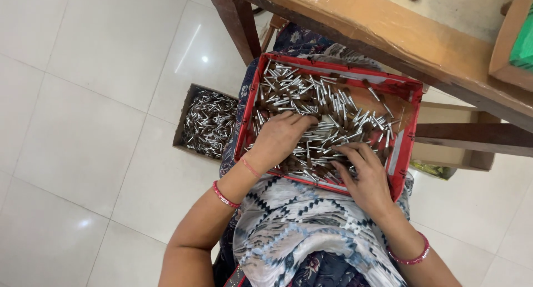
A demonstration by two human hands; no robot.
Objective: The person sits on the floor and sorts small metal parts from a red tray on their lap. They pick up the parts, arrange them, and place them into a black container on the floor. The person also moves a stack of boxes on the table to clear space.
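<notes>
Head view: the red tray (412, 116) sits on the person's lap, so both hands reach it with ease. It is full of small silver sticks (327, 112) with brown ends, all in a loose heap. The left hand (277, 140) lies palm down on the heap, its fingers curled into the sticks; I cannot tell if it pinches any. The right hand (363, 173) rests at the near edge, fingers spread a little and dipped into the sticks just ahead of them. Out past the left hand, on the floor (83, 126), a brown box (186, 112) holds more silver sticks. A wooden table (400, 37) stands beyond the tray.
</notes>
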